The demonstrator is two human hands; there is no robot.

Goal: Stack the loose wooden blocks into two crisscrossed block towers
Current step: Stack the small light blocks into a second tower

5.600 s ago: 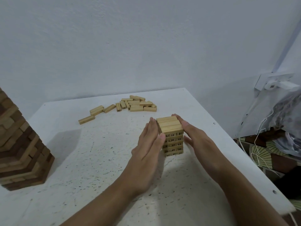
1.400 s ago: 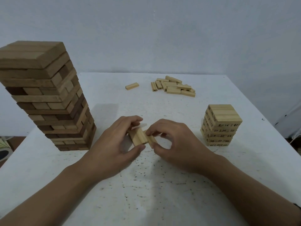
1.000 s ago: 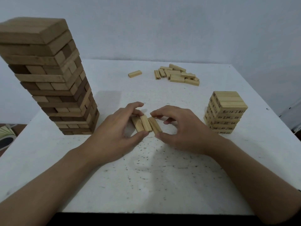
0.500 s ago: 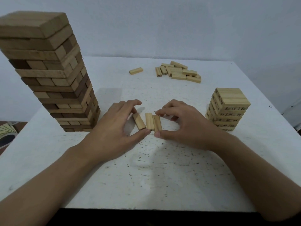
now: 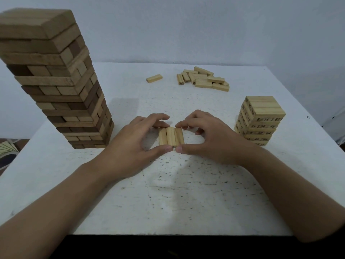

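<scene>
Centrally in frame, three pale blocks [image 5: 171, 137] lie side by side on the worktop [image 5: 168, 199], the left hand [image 5: 130, 146] and right hand [image 5: 211, 141] pinching their ends between curled fingers [image 5: 156, 118] and thumbs.

A white speckled table [image 5: 186, 202] stands before a pale wall [image 5: 186, 25], with a patterned object [image 5: 7, 149] low at its left.

The three blocks [image 5: 171, 137] side by side are pale bare wood, matt, with fine straight grain. The small tower [image 5: 261, 120] on the right and the loose pile [image 5: 203, 79] at the far side look like the same light wood, printed with black numbers. The tall tower [image 5: 56, 81] on the left is darker, mixed-brown wood, duller. The counter [image 5: 168, 193] is white, matt, flecked dark.
</scene>
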